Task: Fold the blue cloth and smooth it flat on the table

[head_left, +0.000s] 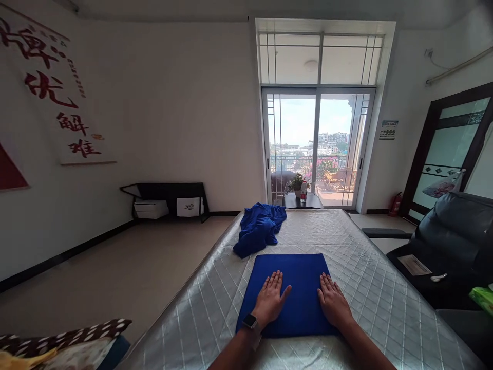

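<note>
At the near end of the silver quilted cover (385, 277), your two forearms reach forward, a dark-faced watch (250, 321) on the left wrist. Both hands are palm down, fingers extended, grasping nothing: your left hand (270, 300) presses on the left half of the flat blue cloth (299, 308), thumb out to the side; your right hand (333, 303) lies across its right edge. Cloth is directly under you on the cover, roughly squared, with few creases visible. Layer count: cannot tell from here.

Just beyond its far left corner sits a crumpled blue cloth (260, 228), loosely heaped, untouched by either hand.

Progress, as judged: near piece looks laid out and nearly smooth, perhaps only edge adjustment left; far piece shows no sign of being flattened or squared.

Farther off, you face a small table (314, 201) with a bottle (303, 194) and a potted plant (296, 184), then the sliding glass door (292, 123)
</note>
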### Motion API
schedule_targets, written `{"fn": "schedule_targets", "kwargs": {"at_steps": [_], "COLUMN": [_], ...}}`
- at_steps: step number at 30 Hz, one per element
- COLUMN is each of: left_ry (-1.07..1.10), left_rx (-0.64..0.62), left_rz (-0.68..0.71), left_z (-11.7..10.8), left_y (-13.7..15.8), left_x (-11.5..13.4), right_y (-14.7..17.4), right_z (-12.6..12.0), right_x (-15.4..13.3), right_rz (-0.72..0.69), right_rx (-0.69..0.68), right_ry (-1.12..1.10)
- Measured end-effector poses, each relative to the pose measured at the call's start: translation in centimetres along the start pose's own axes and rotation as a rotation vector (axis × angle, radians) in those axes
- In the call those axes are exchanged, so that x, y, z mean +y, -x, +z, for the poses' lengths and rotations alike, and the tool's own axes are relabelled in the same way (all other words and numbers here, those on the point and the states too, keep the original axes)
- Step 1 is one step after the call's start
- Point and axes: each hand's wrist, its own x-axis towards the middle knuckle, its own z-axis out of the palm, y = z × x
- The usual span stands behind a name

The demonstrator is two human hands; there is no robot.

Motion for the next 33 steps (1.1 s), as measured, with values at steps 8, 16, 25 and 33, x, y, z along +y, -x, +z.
{"fn": "schedule_targets", "kwargs": {"at_steps": [8, 16, 25, 33], "left_ry": [-0.094, -0.067, -0.053, -0.047], "left_rx": [0.063, 0.085, 0.120, 0.114], "left_rz": [-0.115, -0.124, -0.117, -0.119], "left_z": [0.2, -0.2, -0.2, 0.3], "left_y": [2.5, 2.6, 2.6, 2.4], "left_x": [-6.9, -6.3, -6.4, -6.8], "right_y": [-0.2, 0.0, -3.2, -4.9], "right_z": [0.5, -0.6, -2.8, 0.3], "right_x": [0.0, 0.1, -0.5, -0.4], "right_rz": [0.001, 0.001, -0.020, 0.076], "right_rx": [0.002, -0.073, -0.089, -0.052], "right_ry": [0.023, 0.075, 0.081, 0.008]}}
